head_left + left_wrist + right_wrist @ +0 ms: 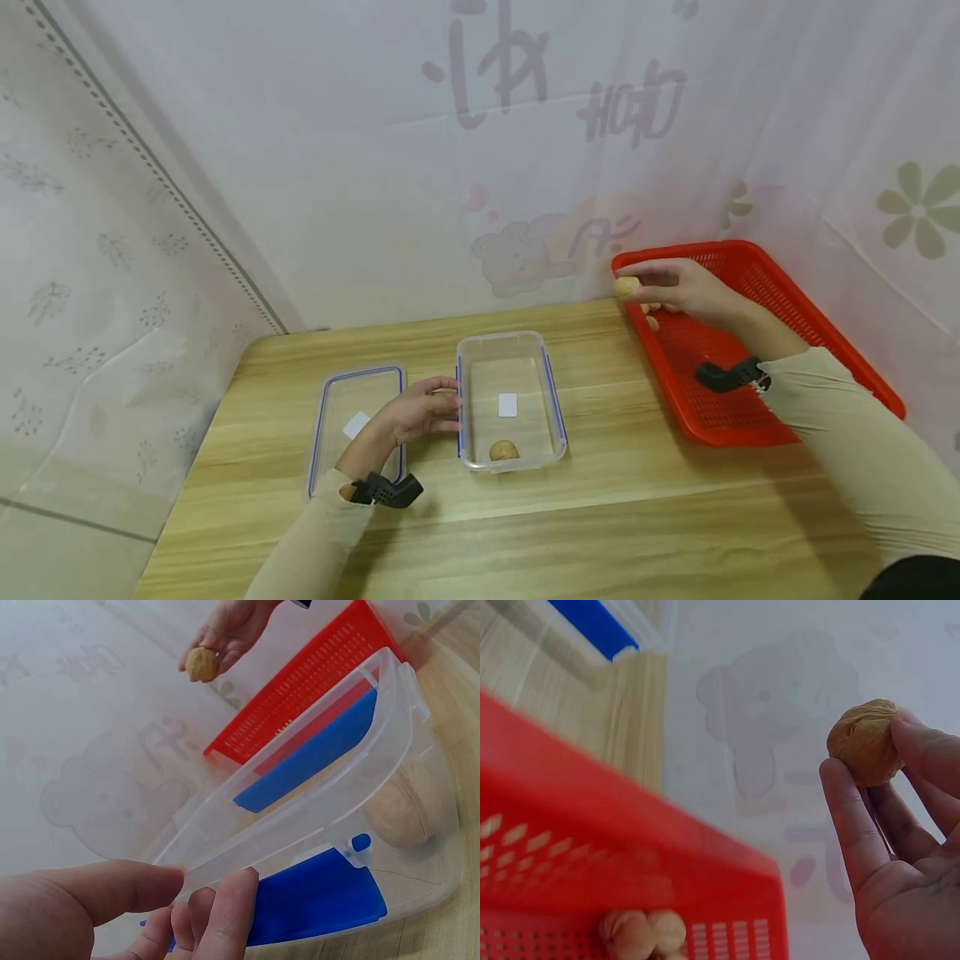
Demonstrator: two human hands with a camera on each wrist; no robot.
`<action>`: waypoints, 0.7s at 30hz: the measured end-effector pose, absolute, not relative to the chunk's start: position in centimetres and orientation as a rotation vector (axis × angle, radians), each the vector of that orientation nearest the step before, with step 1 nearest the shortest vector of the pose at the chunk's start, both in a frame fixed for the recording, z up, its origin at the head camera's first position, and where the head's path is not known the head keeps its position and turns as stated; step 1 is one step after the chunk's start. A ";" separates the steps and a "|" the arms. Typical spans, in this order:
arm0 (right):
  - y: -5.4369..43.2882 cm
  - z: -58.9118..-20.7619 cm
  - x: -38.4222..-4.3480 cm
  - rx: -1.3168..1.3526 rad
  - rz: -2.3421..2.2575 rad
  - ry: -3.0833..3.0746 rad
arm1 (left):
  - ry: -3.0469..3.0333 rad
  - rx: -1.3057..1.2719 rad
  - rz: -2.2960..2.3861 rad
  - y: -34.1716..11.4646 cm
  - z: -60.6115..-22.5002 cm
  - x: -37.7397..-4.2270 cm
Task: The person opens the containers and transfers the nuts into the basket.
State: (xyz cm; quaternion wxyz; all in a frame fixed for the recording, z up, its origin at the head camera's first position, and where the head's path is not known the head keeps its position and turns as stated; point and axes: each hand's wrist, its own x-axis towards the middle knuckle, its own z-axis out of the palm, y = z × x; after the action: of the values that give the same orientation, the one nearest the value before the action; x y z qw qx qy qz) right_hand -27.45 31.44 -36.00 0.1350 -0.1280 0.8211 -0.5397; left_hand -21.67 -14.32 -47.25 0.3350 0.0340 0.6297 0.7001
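Note:
My right hand (686, 292) pinches a walnut (864, 742) between thumb and fingertips, above the far left rim of a red plastic basket (675, 400). More walnuts (641, 934) lie in that basket, partly hidden by the hand in the head view. A clear plastic box (510, 367) with blue side latches stands lidless on the table, one walnut (504, 450) inside at its near end. My left hand (423, 410) is at the box's left side, its fingertips touching the wall beside a blue latch (315, 896); no finger wraps around the box.
A clear lid (360, 392) with a blue seal lies flat on the wooden table (525, 533), left of the box and partly under the left forearm. A printed curtain (375, 208) hangs behind the table. The basket stands at the right, close to the curtain.

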 end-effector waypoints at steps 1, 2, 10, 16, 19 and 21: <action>31.8 -36.1 -27.5 -0.372 -1.553 2.395 | 1.644 0.088 1.827 -14.3 -47.3 -21.7; 32.2 -36.3 -27.5 -0.369 -1.541 2.412 | 1.646 0.088 1.826 -14.3 -47.3 -21.7; 35.1 -37.5 -27.9 -0.349 -1.459 2.545 | 1.644 0.083 1.825 -14.3 -47.4 -21.7; 36.9 -38.5 -28.4 -0.335 -1.382 2.610 | 1.643 0.075 1.827 -14.2 -47.3 -21.7; 37.8 -39.0 -28.7 -0.326 -1.325 2.623 | 1.644 0.077 1.829 -14.2 -47.3 -21.7; 38.2 -39.5 -28.9 -0.311 -1.279 2.634 | 1.647 0.078 1.830 -14.2 -47.3 -21.7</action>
State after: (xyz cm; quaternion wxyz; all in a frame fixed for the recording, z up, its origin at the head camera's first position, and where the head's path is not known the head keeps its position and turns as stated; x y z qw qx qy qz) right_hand -28.88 38.21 -39.49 0.0984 -0.1051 0.8902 -0.4322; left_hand -21.69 -14.23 -47.30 0.3329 0.0299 0.6305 0.7006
